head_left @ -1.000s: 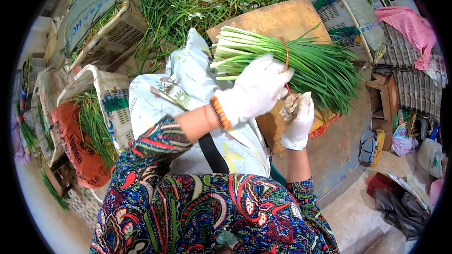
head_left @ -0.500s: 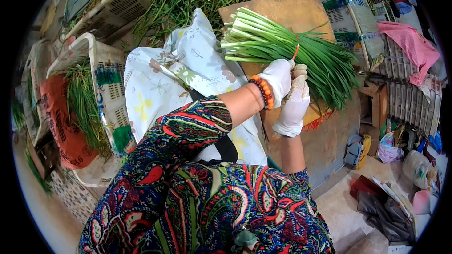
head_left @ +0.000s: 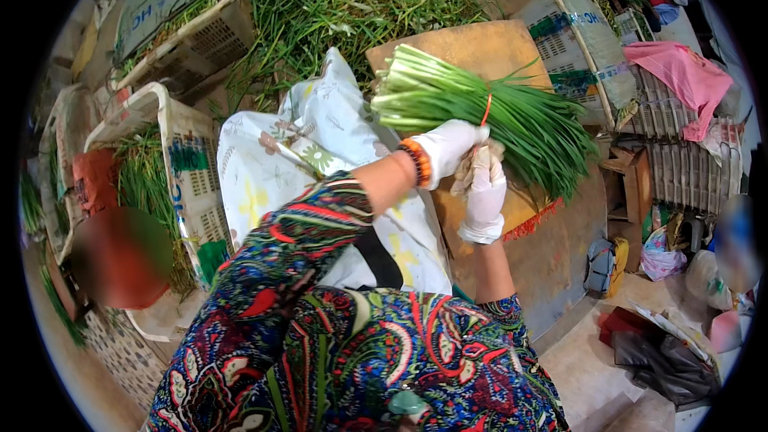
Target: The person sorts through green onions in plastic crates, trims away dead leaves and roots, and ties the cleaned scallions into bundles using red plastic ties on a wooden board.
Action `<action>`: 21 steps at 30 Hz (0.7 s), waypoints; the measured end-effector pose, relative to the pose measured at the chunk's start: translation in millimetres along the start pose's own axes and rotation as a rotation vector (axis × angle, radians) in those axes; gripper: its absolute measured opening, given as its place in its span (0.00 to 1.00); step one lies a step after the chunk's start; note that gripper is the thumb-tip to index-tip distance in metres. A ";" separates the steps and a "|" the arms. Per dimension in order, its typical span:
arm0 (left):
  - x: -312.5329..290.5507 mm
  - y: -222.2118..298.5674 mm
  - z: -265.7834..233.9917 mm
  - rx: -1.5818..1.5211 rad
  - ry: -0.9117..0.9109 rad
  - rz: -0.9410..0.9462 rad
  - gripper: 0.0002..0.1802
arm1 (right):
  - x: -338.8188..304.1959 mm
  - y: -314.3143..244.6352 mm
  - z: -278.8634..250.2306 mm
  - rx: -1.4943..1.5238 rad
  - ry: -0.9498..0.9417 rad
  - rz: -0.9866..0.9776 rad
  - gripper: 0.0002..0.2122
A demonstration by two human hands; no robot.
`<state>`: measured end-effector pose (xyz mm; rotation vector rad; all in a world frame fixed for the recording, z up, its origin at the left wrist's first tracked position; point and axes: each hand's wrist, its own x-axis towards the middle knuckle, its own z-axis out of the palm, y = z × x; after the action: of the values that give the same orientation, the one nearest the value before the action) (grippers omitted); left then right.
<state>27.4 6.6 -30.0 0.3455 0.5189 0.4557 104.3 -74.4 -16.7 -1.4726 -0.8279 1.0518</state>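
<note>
A thick bunch of garlic chives [head_left: 528,128], pale stems to the left and green leaves to the right, lies on a tan board [head_left: 448,46]. A thin red tie [head_left: 487,110] runs around its middle. White gloves cover both hands. My left hand [head_left: 450,150], with beads at its wrist, is closed at the near end of the tie, against the bunch. Close beside it, my right hand [head_left: 485,198] is closed too, its fingertips pinched together by the tie's lower end. The tie's ends are hidden among the fingers.
A heap of loose greens [head_left: 360,0] lies beyond the board. White plastic crates [head_left: 192,180] with greens stand at the left, another crate [head_left: 570,48] at the far right. A patterned pale cloth [head_left: 320,136] covers my lap. Bags [head_left: 664,360] lie on the floor at the right.
The whole view has shifted, so the bunch sits lower in the picture. My right fingers have moved slightly left and nearer to my left hand. Both hands stay closed by the tie.
</note>
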 end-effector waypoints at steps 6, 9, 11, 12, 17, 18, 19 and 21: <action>-51.7 56.2 7.3 1.509 0.375 0.765 0.10 | 22.9 6.6 -13.7 0.248 0.060 0.133 0.15; -43.6 69.3 -3.2 1.897 0.577 1.017 0.14 | 27.5 -0.1 -10.1 0.095 0.020 0.214 0.15; -37.9 74.1 -12.8 1.894 0.547 1.056 0.11 | 28.8 -1.9 -7.8 0.042 -0.009 0.171 0.16; -34.0 74.8 -17.0 1.851 0.507 1.087 0.10 | 28.9 -0.3 -8.5 0.014 -0.020 0.153 0.16; -22.3 70.6 -27.9 1.440 0.494 1.068 0.06 | 34.9 -0.8 -32.6 0.140 0.129 0.189 0.16; -22.3 69.8 -29.0 1.318 0.476 1.009 0.05 | 33.2 -2.8 -36.4 0.133 0.181 0.197 0.15; -24.0 70.8 -31.2 1.198 0.459 0.949 0.05 | 31.5 -1.2 -42.3 0.181 0.200 0.214 0.15; -25.7 69.8 -27.4 0.799 0.391 0.856 0.07 | 27.2 8.8 -57.2 0.364 0.236 0.249 0.15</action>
<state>-30.2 58.2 -12.6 1.2866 0.9247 1.1551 167.0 -71.9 -29.2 -1.3723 -0.2718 1.1173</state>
